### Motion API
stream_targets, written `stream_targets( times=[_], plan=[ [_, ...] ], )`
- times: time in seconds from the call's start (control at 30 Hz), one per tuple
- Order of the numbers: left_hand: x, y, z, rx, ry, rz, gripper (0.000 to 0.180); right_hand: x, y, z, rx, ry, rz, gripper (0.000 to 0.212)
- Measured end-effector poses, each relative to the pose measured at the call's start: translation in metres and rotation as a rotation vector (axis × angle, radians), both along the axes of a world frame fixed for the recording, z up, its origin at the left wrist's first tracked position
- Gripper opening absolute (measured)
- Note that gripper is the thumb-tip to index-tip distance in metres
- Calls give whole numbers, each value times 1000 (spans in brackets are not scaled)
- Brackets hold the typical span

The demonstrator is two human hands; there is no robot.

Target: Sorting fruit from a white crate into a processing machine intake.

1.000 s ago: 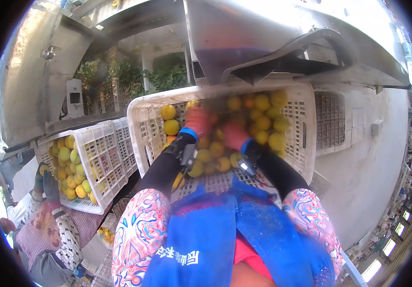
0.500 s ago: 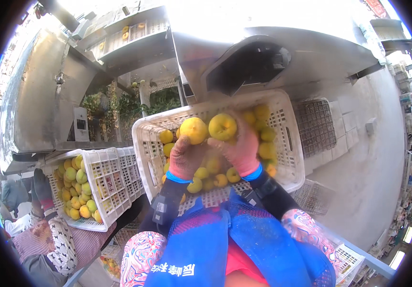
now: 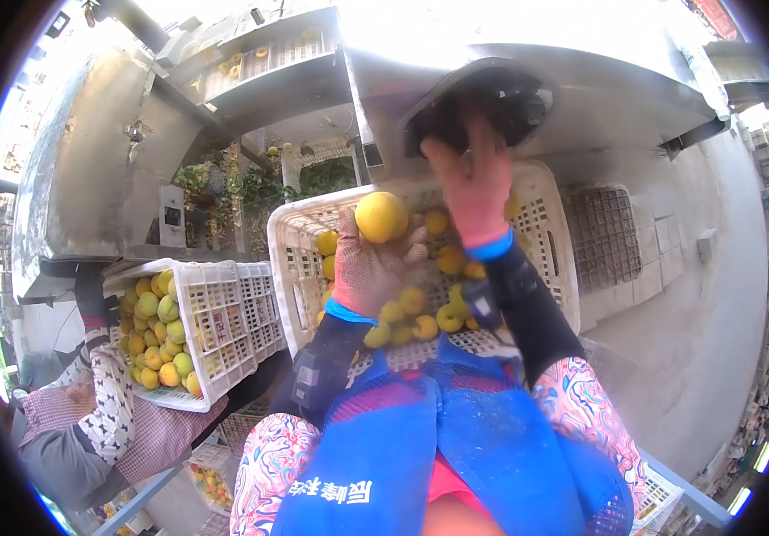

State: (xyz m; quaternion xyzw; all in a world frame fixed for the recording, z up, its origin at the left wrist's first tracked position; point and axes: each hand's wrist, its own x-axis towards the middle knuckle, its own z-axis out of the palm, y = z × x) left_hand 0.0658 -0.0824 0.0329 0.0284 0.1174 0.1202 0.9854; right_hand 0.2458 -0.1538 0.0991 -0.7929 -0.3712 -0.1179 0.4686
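My left hand (image 3: pixel 362 268), in a pinkish knit glove with a blue cuff, holds a yellow peach (image 3: pixel 382 217) above a white plastic crate (image 3: pixel 288 284). The peach rests against the thumb and curled fingers. My right hand (image 3: pixel 474 183), gloved alike, reaches past the crate's far rim to a dark opening (image 3: pixel 505 103) in a metal machine. Its thumb and fingers are stretched apart, and no peach shows in them; the fingertips blur against the dark. Inside the crate lie several loose yellow peaches (image 3: pixel 425 328), with bare lattice floor between some of them.
On the left, a tilted white crate (image 3: pixel 215 335) is full of yellow-green peaches, with a co-worker's dark-gloved hand (image 3: pixel 94 299) at its far side. The metal machine housing (image 3: pixel 599 112) rises beyond my crate. A dark grid crate (image 3: pixel 599 237) stands to the right.
My right hand has moved up and away from the crate to the dark opening, and the peach it held is out of sight. The left hand still holds its peach.
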Motion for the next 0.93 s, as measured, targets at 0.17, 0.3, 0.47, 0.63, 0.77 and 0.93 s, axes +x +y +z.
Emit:
stream_targets(
  times=[0.17, 0.3, 0.47, 0.63, 0.77, 0.93],
  plan=[
    [10, -13, 14, -169, -91, -37, 66, -74, -31, 7, 43, 11, 227, 65],
    [11, -23, 36, 7, -9, -5, 63, -80, -34, 7, 69, 125, 209, 64],
    [9, -9, 13, 452, 272, -192, 60, -53, -38, 13, -29, -132, 39, 80],
    [-13, -35, -116, 1732, 714, -643, 56, 46, 12, -33, -426, -428, -100, 58],
    [6, -54, -121, 2349, 380, -1350, 59, 68, 20, -9, -43, -551, -110, 45],
    [-1, -71, -218, 2783, 174, -1138, 76, 31, -37, -44, -134, -153, 284, 63]
  ],
)
